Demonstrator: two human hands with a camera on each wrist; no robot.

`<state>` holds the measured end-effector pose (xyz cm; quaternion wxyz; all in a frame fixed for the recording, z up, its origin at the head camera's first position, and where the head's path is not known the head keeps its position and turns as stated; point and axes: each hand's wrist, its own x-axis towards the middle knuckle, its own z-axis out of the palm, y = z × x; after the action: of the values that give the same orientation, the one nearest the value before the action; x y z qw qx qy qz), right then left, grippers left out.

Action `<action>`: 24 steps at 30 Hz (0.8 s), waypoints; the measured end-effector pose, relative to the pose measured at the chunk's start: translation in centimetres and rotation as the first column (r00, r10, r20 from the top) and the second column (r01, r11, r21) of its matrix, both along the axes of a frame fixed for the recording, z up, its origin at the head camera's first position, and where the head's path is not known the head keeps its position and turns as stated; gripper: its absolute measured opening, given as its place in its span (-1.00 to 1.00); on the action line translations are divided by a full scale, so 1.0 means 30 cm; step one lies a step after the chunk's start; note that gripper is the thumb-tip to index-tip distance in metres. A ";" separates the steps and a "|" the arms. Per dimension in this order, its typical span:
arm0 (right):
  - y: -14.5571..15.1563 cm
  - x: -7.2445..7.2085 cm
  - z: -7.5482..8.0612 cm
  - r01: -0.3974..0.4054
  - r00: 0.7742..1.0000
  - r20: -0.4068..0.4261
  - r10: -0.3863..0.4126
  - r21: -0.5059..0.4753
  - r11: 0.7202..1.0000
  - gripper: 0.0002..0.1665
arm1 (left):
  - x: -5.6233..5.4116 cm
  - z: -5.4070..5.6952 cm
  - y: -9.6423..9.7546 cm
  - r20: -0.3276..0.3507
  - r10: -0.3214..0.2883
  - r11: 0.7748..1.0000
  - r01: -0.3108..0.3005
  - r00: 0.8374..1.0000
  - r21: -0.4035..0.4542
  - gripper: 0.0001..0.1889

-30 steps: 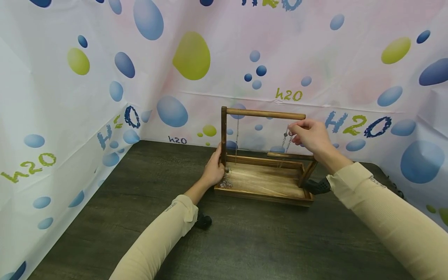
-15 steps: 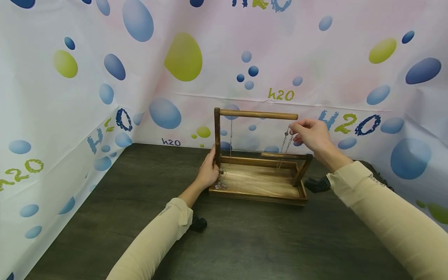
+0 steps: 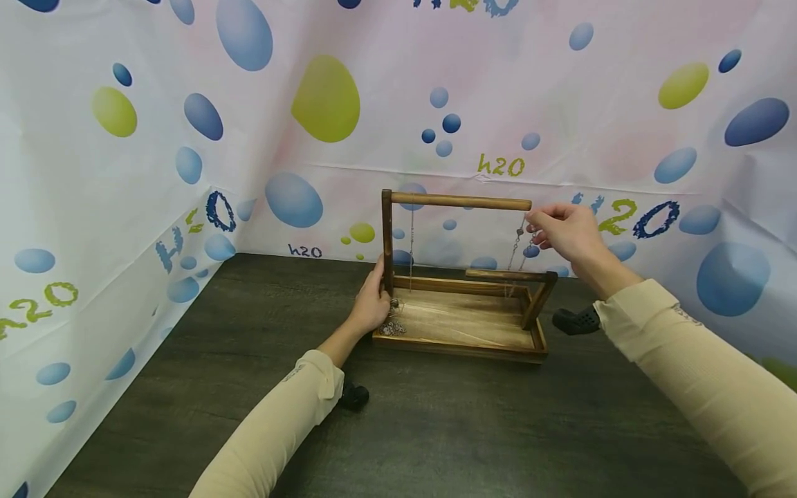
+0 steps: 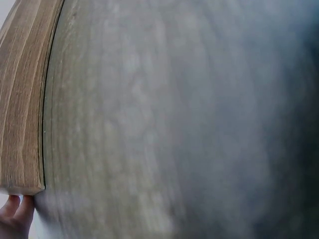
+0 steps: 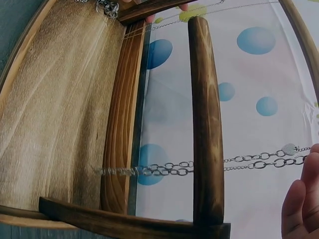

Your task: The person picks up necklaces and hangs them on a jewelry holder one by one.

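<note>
- One silver metal link chain with a pale disc charm (image 5: 289,149) hangs doubled between 1 and 2 o'clock from the tray's middle in the head view, just off the free end of the upper brown wooden round bar (image 3: 461,201).
- The right hand (image 3: 569,232), at 2 o'clock, pinches the chain's top between thumb and fingertips, with hardly any gap. The left hand (image 3: 370,304), at 9 o'clock, grips the post end of the brown rectangular wooden jewellery stand (image 3: 457,348), fingertips showing past the post.
- The thin strands could slip from that light pinch and drop into the tray, I judge.
- The chain passes behind the lower brown wooden bar (image 3: 504,275); a sideways pull could snag links there, as could the two strands twisting together.
- A knock on the upper bar's free end could swing the thin silver hanging chain (image 3: 411,242) at 11 o'clock, or tip the stand if the left hand let go.
- The held chain's long axis is near upright, top leaning towards 1 o'clock, lower end towards 7; the stand's tray lies lengthwise from 9 to 3 o'clock, upper bar pointing to 3, lower bar to 9.
</note>
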<state>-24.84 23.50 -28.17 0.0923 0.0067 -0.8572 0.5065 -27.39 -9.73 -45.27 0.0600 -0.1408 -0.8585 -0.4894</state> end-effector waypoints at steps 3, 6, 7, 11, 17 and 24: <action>0.009 0.000 -0.003 0.005 1.000 0.005 -0.005 0.007 1.000 -0.49 | -0.001 -0.003 -0.001 0.001 -0.002 1.000 0.002 1.000 -0.002 -0.08; 0.019 -0.002 -0.004 0.009 1.000 0.005 -0.009 0.006 1.000 -0.47 | -0.002 -0.006 -0.001 -0.001 0.000 1.000 0.000 1.000 -0.001 -0.08; 0.023 -0.002 -0.004 0.011 1.000 0.004 -0.011 0.005 1.000 -0.47 | -0.003 -0.007 0.000 -0.003 0.000 1.000 0.000 1.000 -0.001 -0.08; 0.043 0.004 0.000 0.029 1.000 -0.003 -0.029 0.009 1.000 -0.47 | -0.007 -0.005 0.004 -0.011 -0.009 1.000 0.009 1.000 0.007 -0.07; 0.066 0.007 0.013 0.033 0.999 -0.019 -0.033 0.014 0.999 -0.48 | -0.010 -0.005 0.002 0.001 -0.003 1.000 0.003 1.000 -0.003 -0.06; 0.086 0.005 0.037 0.033 0.998 -0.058 -0.032 0.015 0.999 -0.52 | -0.008 -0.009 0.001 0.009 -0.001 1.000 0.001 1.000 -0.004 -0.07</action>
<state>-24.69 26.07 -27.06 0.1253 0.0081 -0.8582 0.4977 -27.64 -9.70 -45.53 0.0555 -0.1392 -0.8596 -0.4885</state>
